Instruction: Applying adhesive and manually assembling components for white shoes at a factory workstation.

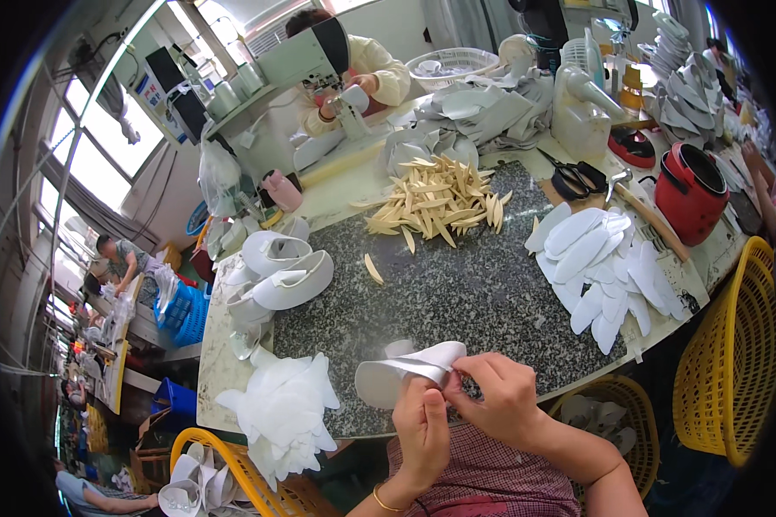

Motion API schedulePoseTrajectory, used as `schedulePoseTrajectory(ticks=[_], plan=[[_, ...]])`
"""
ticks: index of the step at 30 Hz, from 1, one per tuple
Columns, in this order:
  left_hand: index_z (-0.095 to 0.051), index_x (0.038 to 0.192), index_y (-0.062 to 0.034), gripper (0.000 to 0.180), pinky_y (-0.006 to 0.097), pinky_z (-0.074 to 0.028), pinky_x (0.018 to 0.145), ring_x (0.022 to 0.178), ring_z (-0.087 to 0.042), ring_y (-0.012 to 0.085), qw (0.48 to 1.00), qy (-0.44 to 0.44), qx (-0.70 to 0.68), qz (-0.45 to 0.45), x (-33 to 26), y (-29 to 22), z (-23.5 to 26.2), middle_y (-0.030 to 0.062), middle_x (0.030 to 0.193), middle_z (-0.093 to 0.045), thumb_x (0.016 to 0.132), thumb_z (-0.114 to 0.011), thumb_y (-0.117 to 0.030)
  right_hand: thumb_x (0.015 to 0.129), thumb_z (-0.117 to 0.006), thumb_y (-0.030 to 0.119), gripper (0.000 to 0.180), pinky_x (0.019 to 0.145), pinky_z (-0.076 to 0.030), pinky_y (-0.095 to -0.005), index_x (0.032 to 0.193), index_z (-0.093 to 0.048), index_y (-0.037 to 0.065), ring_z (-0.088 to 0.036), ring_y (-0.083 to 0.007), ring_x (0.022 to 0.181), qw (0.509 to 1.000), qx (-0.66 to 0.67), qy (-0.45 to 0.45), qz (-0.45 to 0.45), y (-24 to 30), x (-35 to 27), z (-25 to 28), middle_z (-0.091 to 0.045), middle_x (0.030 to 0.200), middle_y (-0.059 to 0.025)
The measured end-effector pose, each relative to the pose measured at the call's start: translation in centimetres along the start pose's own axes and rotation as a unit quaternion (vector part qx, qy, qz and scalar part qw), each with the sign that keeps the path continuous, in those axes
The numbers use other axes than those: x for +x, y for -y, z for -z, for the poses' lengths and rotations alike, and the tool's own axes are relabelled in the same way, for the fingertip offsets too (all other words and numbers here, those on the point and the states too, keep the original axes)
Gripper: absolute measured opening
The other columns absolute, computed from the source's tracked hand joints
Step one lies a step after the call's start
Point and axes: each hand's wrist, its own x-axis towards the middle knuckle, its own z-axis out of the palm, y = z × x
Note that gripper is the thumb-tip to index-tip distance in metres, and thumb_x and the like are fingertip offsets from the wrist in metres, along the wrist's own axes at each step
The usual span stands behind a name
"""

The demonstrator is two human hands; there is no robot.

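A white shoe upper (379,384), curved into a loop, is held above the near edge of a speckled stone slab (336,319). My left hand (421,435) grips it from below, thumb up. The fingers of my right hand (502,398) pinch its right-hand edge; whether a small piece lies between them is hidden. Several finished-looking white uppers (293,280) stand at the slab's left side. Beyond them is a heap of tan crescent-shaped pieces (431,202), with one loose crescent (373,269) nearer me. Thin white oval pieces lie in a left pile (284,405) and a right pile (608,263).
Black-handled scissors (573,179), a hammer (651,220), a red pot (691,194) and a white bottle (582,112) stand or lie at the right. Yellow baskets (724,362) flank the table. Across it, a person works at a sewing machine (306,60) beside stacked grey-white pieces (483,108).
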Motion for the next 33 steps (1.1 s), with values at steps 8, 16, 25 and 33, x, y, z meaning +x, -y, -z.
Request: schedulePoseTrajectory(ticks=[8, 16, 25, 33], plan=[[-0.052, 0.128, 0.0092, 0.068, 0.030, -0.056, 0.085, 0.105, -0.066, 0.0197, 0.992, -0.028, -0.118, 0.020, 0.8, -0.7, -0.7, 0.0150, 0.115, -0.064, 0.107, -0.026, -0.051, 0.078, -0.080, 0.014, 0.021, 0.062, -0.056, -0.0304, 0.093, -0.070, 0.002, -0.070, -0.0228, 0.070, 0.986, 0.131, 0.022, -0.097, -0.2, 0.2, 0.6, -0.071, 0.083, -0.0099], [-0.051, 0.128, 0.0097, 0.069, 0.031, -0.056, 0.088, 0.106, -0.066, 0.0207, 0.996, -0.001, -0.091, 0.026, 1.0, -1.1, -0.5, 0.0154, 0.116, -0.063, 0.107, -0.026, -0.051, 0.075, -0.082, 0.008, 0.024, 0.065, -0.059, -0.0306, 0.094, -0.070, 0.002, -0.072, -0.0216, 0.074, 0.993, 0.097, 0.023, -0.066, -0.8, -0.5, 0.5, -0.072, 0.086, -0.0117], [-0.058, 0.098, 0.0027, 0.045, 0.031, -0.041, 0.064, 0.072, -0.052, 0.0165, 0.998, -0.043, -0.048, -0.004, 1.2, 0.1, -0.6, 0.0096, 0.083, -0.056, 0.109, -0.037, -0.035, 0.074, -0.078, 0.003, 0.020, 0.063, -0.057, -0.0309, 0.092, -0.070, 0.002, -0.071, -0.0233, 0.068, 0.998, 0.037, -0.035, -0.030, -0.6, -1.0, 0.3, -0.071, 0.078, -0.0106], [-0.060, 0.101, 0.0051, 0.043, 0.030, -0.044, 0.067, 0.075, -0.054, 0.0153, 0.988, -0.062, -0.141, 0.000, 1.1, -0.3, -1.1, 0.0087, 0.086, -0.058, 0.108, -0.041, -0.033, 0.079, -0.076, 0.002, 0.016, 0.061, -0.058, -0.0292, 0.092, -0.067, 0.002, -0.071, -0.0184, 0.069, 0.998, 0.052, -0.006, -0.022, -0.4, -0.9, 0.2, -0.070, 0.084, -0.0089]])
